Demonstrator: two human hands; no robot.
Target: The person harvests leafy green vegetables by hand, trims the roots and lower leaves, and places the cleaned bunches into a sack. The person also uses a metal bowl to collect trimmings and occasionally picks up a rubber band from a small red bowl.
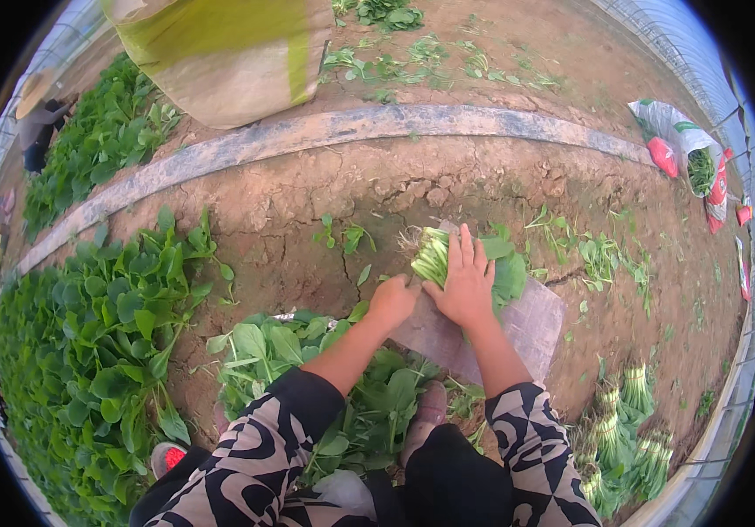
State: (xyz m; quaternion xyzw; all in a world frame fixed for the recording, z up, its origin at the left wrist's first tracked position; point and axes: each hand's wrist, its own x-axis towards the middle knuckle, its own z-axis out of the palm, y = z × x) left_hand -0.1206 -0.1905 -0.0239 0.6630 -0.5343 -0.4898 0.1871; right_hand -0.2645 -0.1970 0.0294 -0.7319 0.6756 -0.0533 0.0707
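A bunch of leafy greens (431,255) lies on a flat, worn board (525,323), its pale stems and roots pointing left and its leaves right. My right hand (464,280) rests over the bunch, fingers straight and thumb apart. Close to the near side of the stems is my left hand (394,302), its fingers curled; whether they pinch anything is hidden. Beneath my forearms, a heap of loose greens (390,388) sits between my feet.
Growing greens (87,369) fill the left side. Tied bunches (614,431) stand at lower right. Beyond a pale strip (377,124) hangs or stands a large woven sack (232,72). An open bag of greens (680,141) lies far right. Another person (38,125) works at far left.
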